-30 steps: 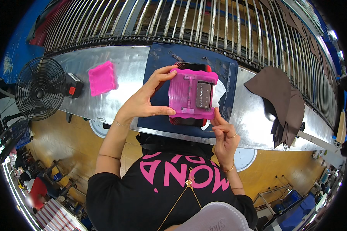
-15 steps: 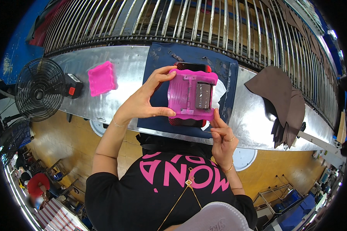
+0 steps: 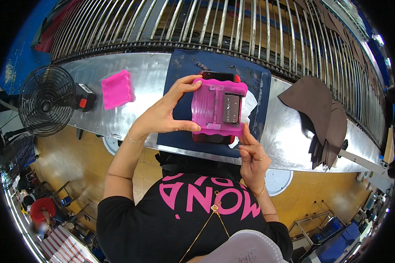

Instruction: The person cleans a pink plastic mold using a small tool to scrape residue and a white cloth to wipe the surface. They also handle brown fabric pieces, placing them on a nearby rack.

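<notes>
Metal table (image 3: 278, 144) borders barred rack (image 3: 197, 45), left fingers (image 3: 185, 81) spread, gripping pink holder (image 3: 204, 105), right fingers (image 3: 250, 136) curled, hold unclear.

Passable over metal table (image 3: 151, 72) between pink tray (image 3: 117, 90) and blue mat (image 3: 181, 65); also right of mat, up to brown sheets (image 3: 314, 103). Blocked beyond by barred rack (image 3: 193, 45), far left by fan (image 3: 47, 101). Tight around pink holder (image 3: 204, 107): flanked by left hand (image 3: 169, 111) and right hand (image 3: 253, 160).

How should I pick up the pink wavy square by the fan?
I'd probably pinch the pink wavy square by its near and far edges, coming from the right: it lies flat on the metal table, and the fan stands at its left.
</notes>
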The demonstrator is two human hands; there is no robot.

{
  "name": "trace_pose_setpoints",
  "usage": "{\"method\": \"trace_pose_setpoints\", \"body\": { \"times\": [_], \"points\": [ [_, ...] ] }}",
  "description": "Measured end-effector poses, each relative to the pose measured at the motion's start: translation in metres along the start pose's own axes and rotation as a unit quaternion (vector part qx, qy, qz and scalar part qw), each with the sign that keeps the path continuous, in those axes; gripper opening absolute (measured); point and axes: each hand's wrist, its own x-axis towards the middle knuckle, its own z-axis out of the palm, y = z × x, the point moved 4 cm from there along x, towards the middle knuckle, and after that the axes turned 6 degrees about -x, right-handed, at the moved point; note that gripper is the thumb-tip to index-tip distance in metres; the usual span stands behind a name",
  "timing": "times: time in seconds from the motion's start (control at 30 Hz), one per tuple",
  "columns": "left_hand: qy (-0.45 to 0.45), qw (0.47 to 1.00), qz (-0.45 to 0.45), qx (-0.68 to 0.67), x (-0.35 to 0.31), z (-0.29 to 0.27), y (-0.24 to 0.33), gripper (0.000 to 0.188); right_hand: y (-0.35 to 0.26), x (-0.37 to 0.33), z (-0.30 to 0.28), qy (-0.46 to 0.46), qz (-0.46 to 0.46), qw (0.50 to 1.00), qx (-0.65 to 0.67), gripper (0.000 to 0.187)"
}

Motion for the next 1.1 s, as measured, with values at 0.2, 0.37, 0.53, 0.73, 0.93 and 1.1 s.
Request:
{"method": "trace_pose_setpoints", "body": {
  "times": [0.2,0.37,0.53,0.73,0.93,1.1],
  "points": [
    [0.014,1.0,0.001,-0.016,0.001,-0.002,-0.001,0.096,0.009,0.011,-0.017,-0.009,0.053,0.999,0.011,0.008],
    [0.024,1.0,0.005,-0.013,0.001,-0.001,0.0,0.096,-0.015,0.055,-0.042,0.134,-0.043,0.985,-0.097,0.005],
    [0.026,0.999,0.019,-0.002,0.001,0.0,0.0,0.095,-0.04,0.071,-0.025,0.128,-0.159,0.969,-0.142,0.014],
    [0.022,1.0,0.015,0.0,0.002,0.0,-0.001,0.097,-0.035,0.072,-0.02,0.121,-0.13,0.958,-0.225,0.013],
    [0.022,0.999,0.018,-0.015,0.003,0.0,-0.003,0.097,-0.023,0.083,-0.004,0.075,-0.147,0.949,-0.269,0.012],
    [0.029,0.999,0.02,-0.017,0.003,-0.001,-0.005,0.095,-0.037,0.08,-0.018,0.118,-0.11,0.955,-0.247,0.01]
  ]
}}
